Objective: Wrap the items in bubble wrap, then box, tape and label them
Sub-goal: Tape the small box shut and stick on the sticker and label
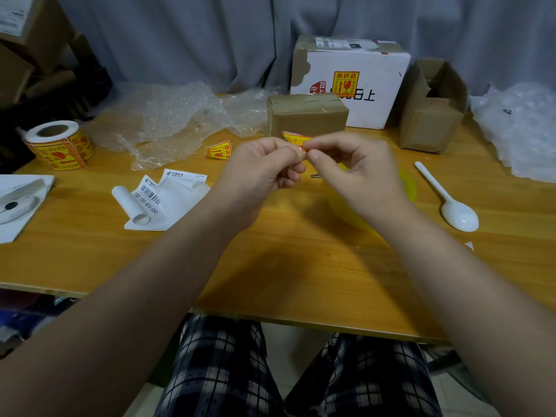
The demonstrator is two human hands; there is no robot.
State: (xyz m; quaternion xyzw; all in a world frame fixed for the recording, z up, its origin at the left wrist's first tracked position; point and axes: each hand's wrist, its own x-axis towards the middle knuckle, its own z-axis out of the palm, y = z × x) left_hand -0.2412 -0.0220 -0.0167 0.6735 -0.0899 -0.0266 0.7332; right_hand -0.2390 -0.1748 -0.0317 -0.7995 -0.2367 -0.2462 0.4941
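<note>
1. A small yellow-and-red fragile sticker (pixel 296 139) is pinched between the fingertips of the left hand (pixel 261 167) and the right hand (pixel 355 167), both closed on it and held above the wooden tabletop (pixel 90 254).
2. The sticker is held just in front of a small closed brown cardboard box (pixel 308 117), which stands on the tabletop behind the hands.
3. A larger white carton bearing a fragile label (pixel 350 82) is placed behind that box, and an open brown cardboard box (pixel 433 106) is set to its right.
4. Crumpled clear bubble wrap (pixel 177 118) is spread across the far left of the tabletop, and more bubble wrap (pixel 520 127) is piled at the right edge.
5. A roll of yellow fragile stickers (pixel 58 144) is seen at the left, and one loose yellow sticker (pixel 218 151) lies near the bubble wrap.
6. Curled white shipping labels with a barcode (pixel 159 203) lie left of the hands.
7. A white plastic spoon (pixel 451 203) lies to the right, and part of a yellow plastic item (pixel 407 185) is seen beneath the right hand.
</note>
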